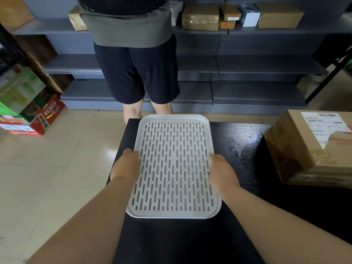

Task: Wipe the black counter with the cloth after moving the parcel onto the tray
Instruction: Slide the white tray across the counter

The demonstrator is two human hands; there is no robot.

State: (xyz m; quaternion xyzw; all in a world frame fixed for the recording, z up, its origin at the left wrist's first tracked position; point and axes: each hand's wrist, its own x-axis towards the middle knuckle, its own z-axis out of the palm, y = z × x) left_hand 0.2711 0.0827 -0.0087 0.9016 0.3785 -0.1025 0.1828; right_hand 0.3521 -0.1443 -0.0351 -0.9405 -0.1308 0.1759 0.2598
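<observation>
A white slotted tray lies at the left end of the black counter. My left hand grips the tray's left rim and my right hand grips its right rim. The tray holds nothing. A brown cardboard parcel with a white shipping label and tape stands on the counter's right side, apart from the tray. No cloth is in view.
A person in dark shorts stands just beyond the counter's far edge, facing grey shelves that hold several cardboard boxes. Colourful cartons are stacked on the tiled floor at the left.
</observation>
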